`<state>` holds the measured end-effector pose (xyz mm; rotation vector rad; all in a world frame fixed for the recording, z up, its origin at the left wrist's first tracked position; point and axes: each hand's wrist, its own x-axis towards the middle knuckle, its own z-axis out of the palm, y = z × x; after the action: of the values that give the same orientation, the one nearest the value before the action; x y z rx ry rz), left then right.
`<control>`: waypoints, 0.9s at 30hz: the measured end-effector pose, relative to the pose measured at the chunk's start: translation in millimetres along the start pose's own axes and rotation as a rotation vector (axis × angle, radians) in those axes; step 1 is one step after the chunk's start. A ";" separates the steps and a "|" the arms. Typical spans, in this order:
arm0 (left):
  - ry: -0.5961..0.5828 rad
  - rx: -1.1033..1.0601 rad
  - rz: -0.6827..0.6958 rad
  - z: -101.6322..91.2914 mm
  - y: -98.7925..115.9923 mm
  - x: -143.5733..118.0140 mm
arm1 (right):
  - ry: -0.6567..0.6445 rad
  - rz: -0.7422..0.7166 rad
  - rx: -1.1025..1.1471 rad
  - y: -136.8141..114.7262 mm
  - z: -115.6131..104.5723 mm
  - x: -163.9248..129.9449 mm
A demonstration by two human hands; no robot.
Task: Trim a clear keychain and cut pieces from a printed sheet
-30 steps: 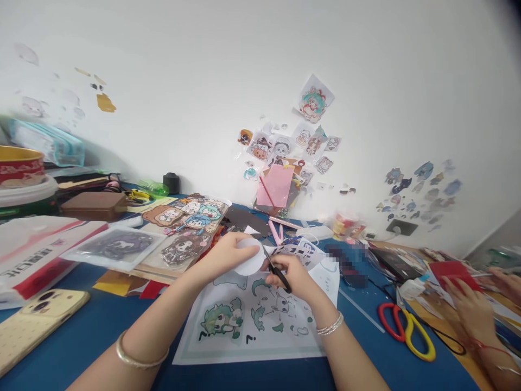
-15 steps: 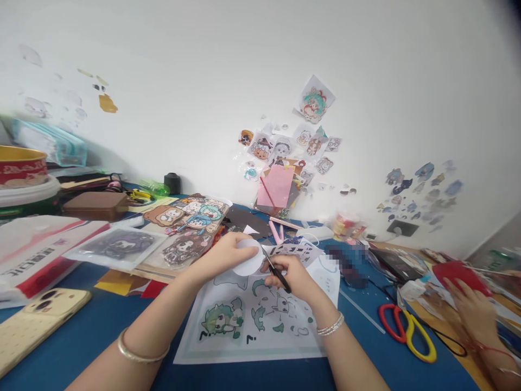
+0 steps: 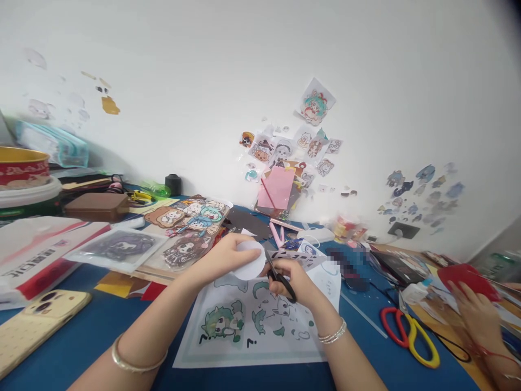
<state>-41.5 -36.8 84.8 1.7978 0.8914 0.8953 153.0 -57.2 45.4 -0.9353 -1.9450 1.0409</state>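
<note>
My left hand (image 3: 234,251) pinches a rounded piece of white paper (image 3: 251,263) between thumb and fingers. Small black-handled scissors (image 3: 281,282) are in my right hand (image 3: 292,274), with its fingers in the handle loops. Their blades point up and left, close beside the paper's right edge; whether they touch it I cannot tell. Under both hands lies a printed sheet (image 3: 220,354) with a green dragon-like cartoon figure and loose green parts. Behind the right hand is another sheet (image 3: 309,259) with dark printed shapes.
Red-and-yellow-handled scissors (image 3: 410,334) lie at right. Further right, another person's hand (image 3: 474,309) rests on a red piece (image 3: 468,279). A cream phone (image 3: 44,326) and a plastic bag (image 3: 44,260) are at left. Cartoon cutouts (image 3: 191,220) are stacked behind my left hand.
The scissors' handles have spread wider and tilted steeper in my right hand. My left hand and the white paper have shifted slightly. The other person's hand still rests on the red piece.
</note>
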 end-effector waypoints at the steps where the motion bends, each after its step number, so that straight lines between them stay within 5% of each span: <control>1: 0.000 0.007 0.003 0.2 1.2 -0.7 | -0.001 -0.012 -0.010 -2.0 0.6 -0.2; 27: -0.025 0.144 -0.026 4.1 10.2 -3.7 | 0.031 -0.014 -0.091 0.7 0.7 0.8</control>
<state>-37.7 -45.0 92.1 1.9112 0.9824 0.8073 152.2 -56.5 44.8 -0.9806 -1.9846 0.9313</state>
